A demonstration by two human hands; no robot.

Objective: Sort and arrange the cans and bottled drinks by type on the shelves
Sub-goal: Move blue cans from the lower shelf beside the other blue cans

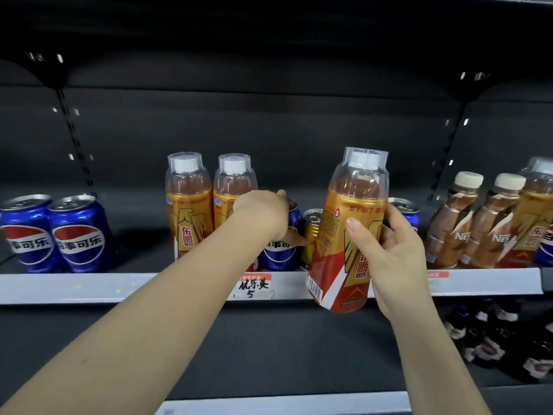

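Note:
My right hand (395, 250) holds a gold and red energy drink bottle (344, 235) tilted in front of the shelf edge (89, 287). My left hand (263, 214) reaches onto the shelf and grips a blue Pepsi can (279, 253) from above. Two matching gold bottles (188, 205) stand just left of that hand. A gold can (311, 235) stands between the gripped can and the held bottle. Another blue can (404, 211) shows behind my right hand, mostly hidden.
Two Pepsi cans (54, 235) stand at the left of the shelf. Brown Nescafe bottles (466, 223), one more gold bottle (535, 211) and a blue can (546, 250) stand at the right. Dark bottles (493, 333) lie on the lower shelf at right. A price tag (254, 287) hangs on the edge.

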